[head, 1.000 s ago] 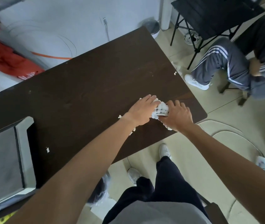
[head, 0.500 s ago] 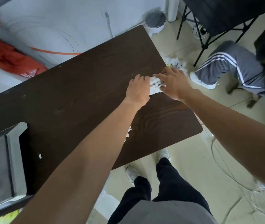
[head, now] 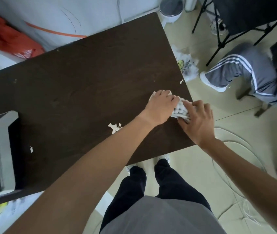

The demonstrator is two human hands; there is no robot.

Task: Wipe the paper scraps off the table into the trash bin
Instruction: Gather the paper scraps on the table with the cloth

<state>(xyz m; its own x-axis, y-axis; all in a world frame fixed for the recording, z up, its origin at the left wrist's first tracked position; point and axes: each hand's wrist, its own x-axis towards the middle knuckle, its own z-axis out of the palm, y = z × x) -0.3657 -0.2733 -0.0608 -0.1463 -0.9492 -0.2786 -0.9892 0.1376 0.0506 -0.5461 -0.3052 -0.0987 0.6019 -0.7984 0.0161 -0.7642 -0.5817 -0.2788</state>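
Mid-gather: left hand [head: 161, 107] and right hand [head: 197, 122] cupped around scrap pile [head: 180, 110] at table [head: 83, 78] right edge; next, sweep stray scraps [head: 115, 127] in, find bin.

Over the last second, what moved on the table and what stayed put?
Both hands, left hand and right hand, keep the white wad between them, sweeping it along the table's right edge, away and back. The scrap cluster and lone scrap remain unswept.
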